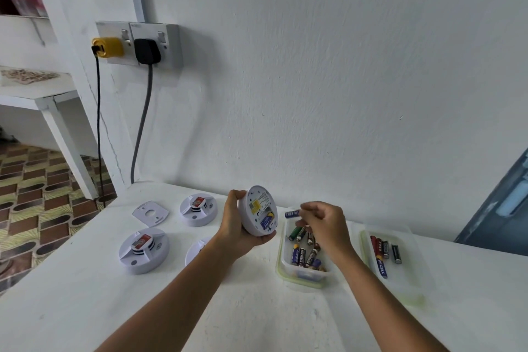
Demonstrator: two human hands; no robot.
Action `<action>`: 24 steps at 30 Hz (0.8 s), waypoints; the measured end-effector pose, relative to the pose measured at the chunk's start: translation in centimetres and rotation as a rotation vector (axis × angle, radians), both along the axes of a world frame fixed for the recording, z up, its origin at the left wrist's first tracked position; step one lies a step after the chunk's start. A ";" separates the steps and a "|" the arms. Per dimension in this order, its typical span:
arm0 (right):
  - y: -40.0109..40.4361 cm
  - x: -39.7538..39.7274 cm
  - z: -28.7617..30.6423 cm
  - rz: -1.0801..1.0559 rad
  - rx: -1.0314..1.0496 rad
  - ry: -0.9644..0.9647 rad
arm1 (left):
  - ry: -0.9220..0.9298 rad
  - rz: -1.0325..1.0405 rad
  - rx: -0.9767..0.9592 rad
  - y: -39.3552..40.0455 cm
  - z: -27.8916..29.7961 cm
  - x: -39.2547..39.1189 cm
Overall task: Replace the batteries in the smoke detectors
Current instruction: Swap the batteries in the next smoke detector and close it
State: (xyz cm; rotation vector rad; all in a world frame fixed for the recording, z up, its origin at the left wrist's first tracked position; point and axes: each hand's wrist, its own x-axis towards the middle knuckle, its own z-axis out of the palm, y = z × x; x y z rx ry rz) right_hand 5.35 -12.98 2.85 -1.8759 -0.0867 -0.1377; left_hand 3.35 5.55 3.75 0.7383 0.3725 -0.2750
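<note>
My left hand grips a round white smoke detector tilted on edge, its back with the open battery bay facing right; one blue battery sits in the bay. My right hand pinches a blue battery just right of the detector, above a clear tub holding several batteries. Two more detectors lie on the white table, and a third is partly hidden behind my left forearm.
A second clear tub with several batteries stands at the right. A flat white mounting plate lies near the back left. Wall sockets with a yellow plug and a black plug hang above the table's left end.
</note>
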 end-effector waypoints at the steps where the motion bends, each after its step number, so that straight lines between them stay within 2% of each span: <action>1: 0.1 -0.5 0.5 0.031 0.089 -0.019 | 0.001 0.000 0.003 -0.1 0.0 0.0; 3: 0.5 -1.4 1.2 0.094 0.133 -0.071 | -0.001 -0.011 0.005 -0.3 -0.1 0.0; 6: 1.3 -2.4 1.5 0.168 0.091 -0.122 | -0.010 -0.028 0.001 -0.5 0.0 0.1; 13: 3.1 -2.9 0.7 0.129 0.054 -0.091 | -0.032 -0.074 -0.029 -1.1 0.9 -0.4; 18: 3.4 -2.3 0.6 0.082 0.140 0.120 | -0.067 -0.117 -0.015 -1.3 1.6 -0.7; 21: 3.3 -1.8 0.8 0.170 0.268 0.274 | -0.071 -0.166 -0.020 -1.4 2.0 -1.0; 24: 3.4 -1.1 0.6 0.296 0.457 0.337 | -0.079 -0.220 -0.036 -1.6 2.5 -1.6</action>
